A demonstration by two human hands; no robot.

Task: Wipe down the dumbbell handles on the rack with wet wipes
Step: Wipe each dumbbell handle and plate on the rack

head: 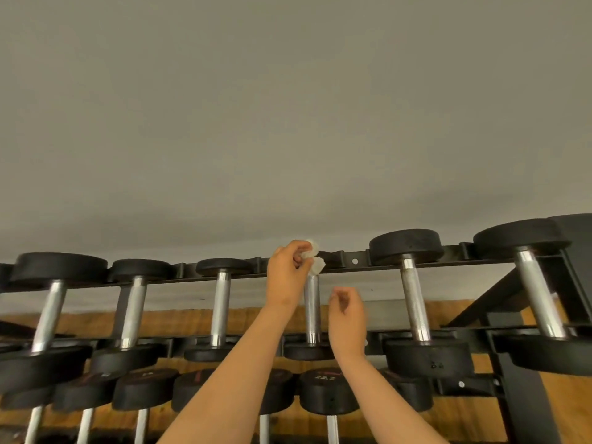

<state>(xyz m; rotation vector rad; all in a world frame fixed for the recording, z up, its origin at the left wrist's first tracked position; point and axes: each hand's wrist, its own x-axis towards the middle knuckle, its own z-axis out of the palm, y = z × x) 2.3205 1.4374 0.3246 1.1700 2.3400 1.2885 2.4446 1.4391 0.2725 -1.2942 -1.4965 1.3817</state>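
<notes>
The left hand [286, 277] is in the middle of the frame. Its fingers pinch a bunched white wet wipe [315, 261] at the far end of a shiny dumbbell handle [311, 312]. This dumbbell lies on the top row of the black rack [352, 261], with other dumbbells on both sides.

The right hand [347, 310] hangs just right of the same handle. Its fingers are loosely bent and hold nothing.

I think the job now is wiping this middle handle, and the wipe looks to be at the top end of it. Next, the wipe should wrap round the bar and slide down to the near end. After that could come the next handle [415, 302] to the right.
</notes>
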